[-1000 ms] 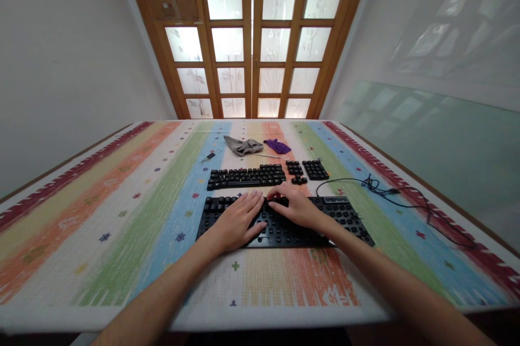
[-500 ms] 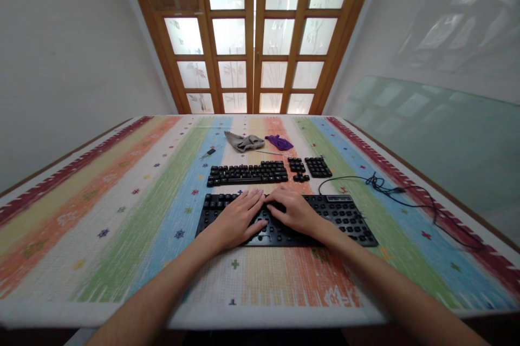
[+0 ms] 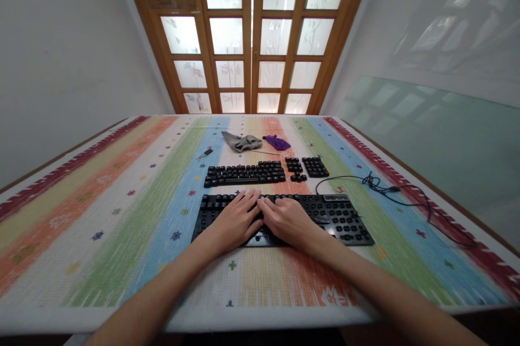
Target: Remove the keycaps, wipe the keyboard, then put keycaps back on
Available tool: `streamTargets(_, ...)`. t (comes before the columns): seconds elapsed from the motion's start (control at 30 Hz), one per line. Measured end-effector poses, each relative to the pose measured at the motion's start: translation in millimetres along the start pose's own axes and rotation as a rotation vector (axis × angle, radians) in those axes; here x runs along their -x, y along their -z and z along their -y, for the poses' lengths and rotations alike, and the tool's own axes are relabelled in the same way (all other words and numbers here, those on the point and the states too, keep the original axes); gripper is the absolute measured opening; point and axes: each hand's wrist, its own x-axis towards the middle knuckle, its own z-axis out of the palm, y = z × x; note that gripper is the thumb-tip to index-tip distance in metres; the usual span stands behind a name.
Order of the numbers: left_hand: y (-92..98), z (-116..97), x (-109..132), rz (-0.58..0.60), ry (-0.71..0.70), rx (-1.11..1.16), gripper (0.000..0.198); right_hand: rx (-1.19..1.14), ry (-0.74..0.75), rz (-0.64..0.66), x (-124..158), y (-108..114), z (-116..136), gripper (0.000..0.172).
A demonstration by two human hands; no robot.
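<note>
A black keyboard base (image 3: 349,227) lies in front of me, with bare switches over most of it and keycaps fitted along its upper left rows. My left hand (image 3: 235,219) rests on its left-middle part, fingers stretched out, holding nothing visible. Close beside those fingertips, my right hand (image 3: 286,219) is curled over the middle of the board with thumb and fingers drawn together. Whatever sits between them, if anything, is hidden. Just behind the base, loose black keycaps (image 3: 244,174) stand in rows, and a number-pad block of keycaps (image 3: 314,167) stands to their right.
A grey cloth (image 3: 241,142) and a purple cloth (image 3: 277,143) lie farther back. Left of them is a small dark tool with thin wires (image 3: 208,152). The keyboard's black cable (image 3: 379,183) runs tangled to the right over the striped tablecloth (image 3: 138,248).
My right hand's fingers have curled in more tightly and moved slightly left, nearer the left hand's fingertips. The left hand stays flat on the board. The whole view has shifted a little.
</note>
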Motion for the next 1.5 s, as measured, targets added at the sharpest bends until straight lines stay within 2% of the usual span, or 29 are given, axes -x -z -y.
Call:
streamTargets(0.13,-1.6,-1,0,0.006,-0.004,-0.025,0.047,0.106,0.031,0.09,-5,7,15,0.036)
streamTargets(0.53,-4.4,3,0,0.05,0.014,0.022,0.051,0.026,0.052,0.203,-20,18,23,0.026)
streamTargets(0.67,-4.4,2,1,0.025,0.026,0.048,0.047,-0.039,0.067,0.244,-24,28,8,0.025)
streamTargets(0.83,-1.6,-1,0,-0.002,0.016,0.054,0.048,-0.126,0.021,0.251,-34,36,-28,0.024)
streamTargets(0.97,-1.2,-1,0,0.001,0.012,0.03,0.053,-0.185,-0.066,0.17,-50,23,-61,0.021)
streamTargets(1.17,0.9,1,2,0.033,0.019,0.088,0.055,-0.261,-0.165,0.118,-82,-13,-100,0.026)
streamTargets(1.3,2.6,2,2,0.04,0.023,0.103,0.056,-0.28,-0.261,0.089,-99,-30,-107,0.027)
streamTargets(1.5,5.2,2,1,0.045,0.007,0.106,0.054,-0.255,-0.379,0.124,-115,-41,-109,0.028)
